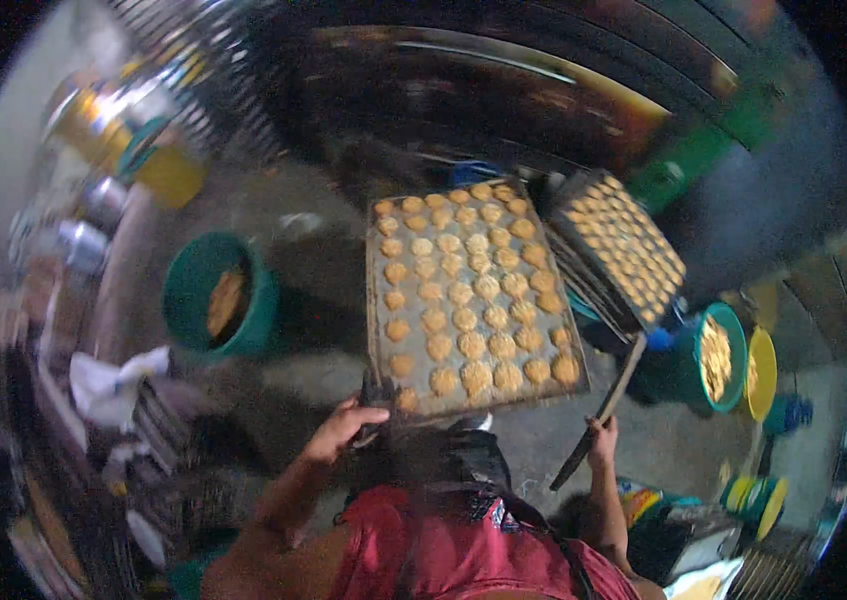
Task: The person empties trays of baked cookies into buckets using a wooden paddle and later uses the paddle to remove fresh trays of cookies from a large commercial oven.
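Note:
A baking tray (pixel 379 330) with rows of round golden cookies is held out in front of me, tilted slightly. My left hand (pixel 341 428) grips its near left corner, with something dark, perhaps a cloth or pad, between thumb and metal. In my right hand (pixel 603 440) is a long flat wooden stick (pixel 623 383), its lower end dark. The stick slants up toward a second tray of smaller cookies (pixel 625 245), which rests on a dark stand to the right. What the stick's far end touches I cannot make out.
A green tub (pixel 183 300) with brown contents stands left. On the right are a green bucket (pixel 733 385) of golden pieces and a yellow one (pixel 765 375). The dark oven front (pixel 503 90) spans the back. A white cloth (pixel 108 390) lies at left.

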A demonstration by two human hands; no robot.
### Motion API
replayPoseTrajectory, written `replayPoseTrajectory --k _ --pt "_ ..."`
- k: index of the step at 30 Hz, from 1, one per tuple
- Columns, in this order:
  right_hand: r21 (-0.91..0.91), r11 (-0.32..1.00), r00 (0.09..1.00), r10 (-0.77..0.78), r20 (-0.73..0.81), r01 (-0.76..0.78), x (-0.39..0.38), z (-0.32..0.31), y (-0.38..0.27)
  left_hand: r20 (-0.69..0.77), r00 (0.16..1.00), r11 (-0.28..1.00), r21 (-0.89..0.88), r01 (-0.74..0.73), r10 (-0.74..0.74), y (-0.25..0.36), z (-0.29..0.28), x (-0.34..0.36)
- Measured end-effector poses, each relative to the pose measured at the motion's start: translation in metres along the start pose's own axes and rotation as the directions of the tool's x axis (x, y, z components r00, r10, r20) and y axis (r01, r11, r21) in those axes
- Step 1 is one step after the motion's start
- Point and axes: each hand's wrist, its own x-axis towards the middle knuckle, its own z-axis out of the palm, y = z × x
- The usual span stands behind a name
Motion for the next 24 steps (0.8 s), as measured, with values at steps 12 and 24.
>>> replayPoseTrajectory --k 12,24 --pt "0.211 0.978 0.787 -0.129 0.603 -0.002 -0.071 0.323 -0.134 -0.541 0.796 0.902 -0.146 -0.406 0.271 -0.128 -0.198 -0.164" --pt "0.265 0.736 0.328 -0.553 0.766 0.623 -0.163 0.453 -0.275 -0.6 0.763 0.624 -0.508 -0.594 0.239 -0.17 -0.38 -0.045"
